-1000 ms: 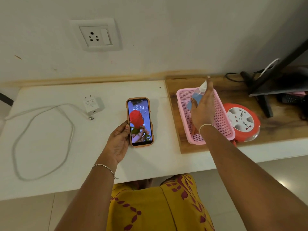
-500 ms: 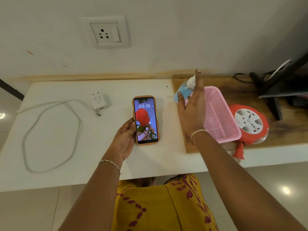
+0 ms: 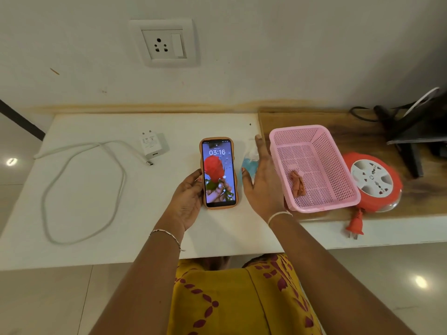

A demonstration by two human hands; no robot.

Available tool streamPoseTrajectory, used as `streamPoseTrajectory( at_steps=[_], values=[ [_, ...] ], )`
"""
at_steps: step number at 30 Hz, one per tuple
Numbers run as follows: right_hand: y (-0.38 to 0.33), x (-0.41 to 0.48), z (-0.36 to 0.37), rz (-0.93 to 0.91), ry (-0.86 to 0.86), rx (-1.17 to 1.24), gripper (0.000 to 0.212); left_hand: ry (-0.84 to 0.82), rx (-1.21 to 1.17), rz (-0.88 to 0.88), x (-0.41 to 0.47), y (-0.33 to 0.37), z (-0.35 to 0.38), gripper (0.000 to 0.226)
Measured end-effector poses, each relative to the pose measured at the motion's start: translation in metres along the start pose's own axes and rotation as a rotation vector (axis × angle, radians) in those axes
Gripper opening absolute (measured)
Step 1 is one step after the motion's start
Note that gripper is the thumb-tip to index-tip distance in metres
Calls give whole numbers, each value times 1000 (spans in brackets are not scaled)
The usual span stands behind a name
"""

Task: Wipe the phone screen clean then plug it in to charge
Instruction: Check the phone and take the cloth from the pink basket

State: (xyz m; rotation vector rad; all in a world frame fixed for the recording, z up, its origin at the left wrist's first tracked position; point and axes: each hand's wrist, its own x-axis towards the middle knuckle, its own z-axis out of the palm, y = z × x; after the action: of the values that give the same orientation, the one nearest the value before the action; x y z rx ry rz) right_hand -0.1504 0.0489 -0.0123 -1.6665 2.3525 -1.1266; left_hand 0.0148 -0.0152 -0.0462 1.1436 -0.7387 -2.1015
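Phone (image 3: 219,172) in an orange case lies face up on the white worktop (image 3: 96,189), its lit screen showing 03:16 over a red rose. Left hand (image 3: 187,201) cups the phone's left edge, thumb and fingertips pressed against the case. Right hand (image 3: 262,182) sits just right of the phone with its fingers extended, wrapped around a small spray bottle (image 3: 250,164) of blue liquid that shows between hand and phone; how firmly it grips cannot be told, since the palm faces away. Further right of the phone, a pink mesh basket (image 3: 338,189) rests on a wooden board (image 3: 362,122) and holds a crumpled orange cloth (image 3: 298,183); a red and white extension reel (image 3: 373,183) touches the basket's far side. Left of the phone lie a white charger adapter (image 3: 151,143) and a looped white cable (image 3: 79,189), its plug end loose beside the adapter. Above the phone, a wall socket (image 3: 165,43) is set in the white wall.
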Motion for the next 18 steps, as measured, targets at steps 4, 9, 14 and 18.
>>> streamPoseTrajectory(
  at_steps=[4,9,14,18],
  values=[
    [-1,1,-1,-34,-32,-36,82,-4,15,19,1,-1,-1,35],
    [0,2,-2,-47,-177,33,80,-1,7,24,1,-1,-1,36],
    [-7,4,12,-61,-258,17,74,-8,-23,28,1,-2,-2,37],
    [-12,9,25,-74,-337,15,73,-41,-36,46,1,-2,-3,32]
  ],
)
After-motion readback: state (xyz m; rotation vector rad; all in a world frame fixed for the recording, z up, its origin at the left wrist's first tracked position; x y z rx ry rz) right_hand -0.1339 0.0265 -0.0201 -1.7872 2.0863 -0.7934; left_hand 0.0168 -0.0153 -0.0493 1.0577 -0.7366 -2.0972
